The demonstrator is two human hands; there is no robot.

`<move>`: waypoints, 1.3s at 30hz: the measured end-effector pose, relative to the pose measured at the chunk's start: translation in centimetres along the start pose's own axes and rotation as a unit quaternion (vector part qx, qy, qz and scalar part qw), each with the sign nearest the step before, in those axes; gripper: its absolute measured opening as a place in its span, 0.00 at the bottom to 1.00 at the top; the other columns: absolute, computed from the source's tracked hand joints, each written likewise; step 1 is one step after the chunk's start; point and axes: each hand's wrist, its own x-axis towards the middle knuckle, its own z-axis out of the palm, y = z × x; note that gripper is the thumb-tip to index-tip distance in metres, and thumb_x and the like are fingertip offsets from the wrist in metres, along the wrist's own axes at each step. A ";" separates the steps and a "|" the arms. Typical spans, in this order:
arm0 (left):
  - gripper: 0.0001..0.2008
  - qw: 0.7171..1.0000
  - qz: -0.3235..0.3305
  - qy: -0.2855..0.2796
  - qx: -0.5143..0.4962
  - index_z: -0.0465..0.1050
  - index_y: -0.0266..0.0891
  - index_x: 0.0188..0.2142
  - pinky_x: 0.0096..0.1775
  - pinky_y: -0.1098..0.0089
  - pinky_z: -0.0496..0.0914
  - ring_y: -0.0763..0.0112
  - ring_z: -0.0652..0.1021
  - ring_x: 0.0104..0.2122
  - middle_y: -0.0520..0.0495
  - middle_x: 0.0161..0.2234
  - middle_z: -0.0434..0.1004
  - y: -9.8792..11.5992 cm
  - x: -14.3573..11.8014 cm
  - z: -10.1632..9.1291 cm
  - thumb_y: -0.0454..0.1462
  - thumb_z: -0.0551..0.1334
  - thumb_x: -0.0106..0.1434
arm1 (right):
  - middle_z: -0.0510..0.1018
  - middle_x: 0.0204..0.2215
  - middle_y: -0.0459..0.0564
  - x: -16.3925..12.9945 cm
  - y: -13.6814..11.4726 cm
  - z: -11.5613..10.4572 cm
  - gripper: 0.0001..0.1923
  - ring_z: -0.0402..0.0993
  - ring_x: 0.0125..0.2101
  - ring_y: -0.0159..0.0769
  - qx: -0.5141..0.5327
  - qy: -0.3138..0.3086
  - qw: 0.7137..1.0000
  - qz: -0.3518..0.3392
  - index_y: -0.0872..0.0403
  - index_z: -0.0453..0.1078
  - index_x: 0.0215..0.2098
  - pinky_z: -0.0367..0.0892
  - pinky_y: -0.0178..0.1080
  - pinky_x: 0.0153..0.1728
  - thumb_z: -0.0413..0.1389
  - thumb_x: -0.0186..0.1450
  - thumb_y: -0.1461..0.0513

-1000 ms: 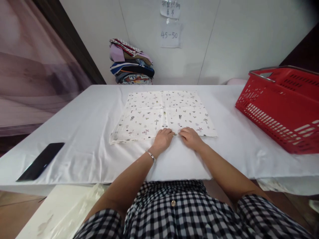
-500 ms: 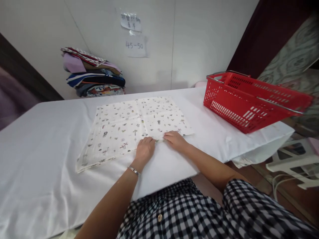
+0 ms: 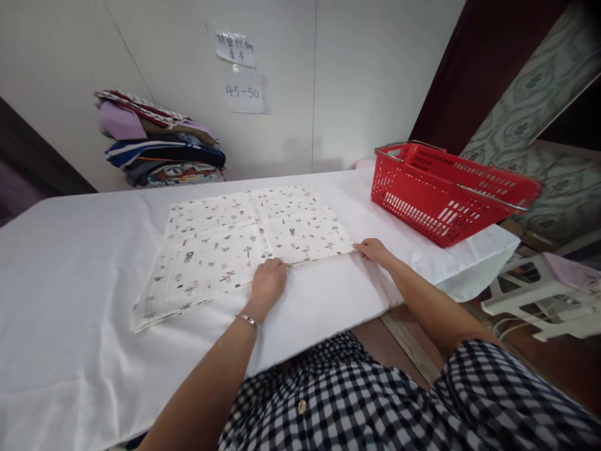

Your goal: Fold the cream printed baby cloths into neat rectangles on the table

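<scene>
A printed cloth, white with small scattered motifs and crossed by fold creases, lies spread flat on the white-covered table, its near edge running slantwise in front of the person; the left hand rests on that near edge about midway along, fingers curled down onto the fabric, though whether they pinch the hem or only press it cannot be told; a metal bracelet sits on that wrist; the right hand lies at the cloth's near right corner, fingers low and touching the edge, and again the view does not show whether the corner is gripped or merely held down; the two hands are well apart along the same edge; to the right, near the table's end, stands a red plastic shopping basket with metal handles, apart from the cloth; at the far left of the table, against the wall, a stack of folded fabrics in mixed colours; on the wall above, two paper notes, the lower one reading 45-50; the person wears a black-and-white checked garment.
</scene>
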 end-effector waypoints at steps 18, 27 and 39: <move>0.12 1.000 -0.008 -0.003 -0.023 0.75 0.39 0.39 0.42 0.61 0.65 0.60 0.72 0.42 0.43 0.39 0.74 0.0 -0.1 0.0 0.32 0.52 0.64 | 0.63 0.10 0.42 1.8 -4.4 -0.7 0.14 0.58 0.14 0.25 0.002 -0.014 1.000 0.000 0.55 0.61 0.16 0.54 0.30 0.18 0.56 0.57 0.62; 0.12 1.000 -0.009 -0.007 -0.027 0.75 0.39 0.39 0.42 0.62 0.65 0.60 0.72 0.42 0.43 0.40 0.74 -0.1 0.0 0.1 0.32 0.53 0.64 | 0.68 0.12 0.45 1.7 -3.0 -0.1 0.12 0.66 0.18 0.29 -0.149 -0.049 0.988 0.016 0.56 0.66 0.17 0.58 0.31 0.22 0.54 0.58 0.62; 0.11 0.998 -0.011 0.020 -0.066 0.73 0.41 0.42 0.43 0.60 0.65 0.59 0.72 0.43 0.43 0.42 0.74 -0.2 -0.3 -0.2 0.39 0.56 0.65 | 0.75 0.43 0.53 -2.1 -3.5 1.1 0.08 0.67 0.46 0.39 -0.194 0.027 0.899 -0.391 0.53 0.71 0.39 0.61 0.40 0.47 0.52 0.63 0.61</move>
